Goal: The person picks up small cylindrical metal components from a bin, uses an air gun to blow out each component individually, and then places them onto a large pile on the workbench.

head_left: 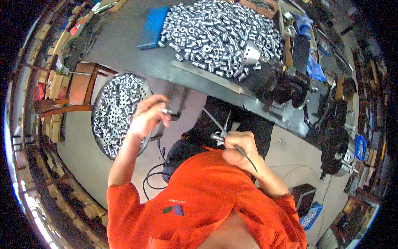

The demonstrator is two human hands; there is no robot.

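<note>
My left hand (150, 115) is raised beside a round perforated metal tray (146, 89) heaped with small silvery metal fittings (118, 99). Its fingers pinch one small shiny metal fitting (166, 111). In front of my body, my right hand (241, 148) is closed round a slim, pen-like metal hand tool (217, 137), whose exact kind I cannot make out. A dark cord or hose (247, 157) trails from the back of that grip. A thin grey rod (213, 119) lies just beyond the tool; whether the two are joined is unclear.
A dark metal workbench (120, 35) carries a big pile of similar fittings (219, 33), a blue bin (153, 28) and a black vise-like machine (286, 83). A wooden chair (81, 89) stands at the left. Black cable (147, 182) loops on the floor; a blue crate (311, 216) sits lower right.
</note>
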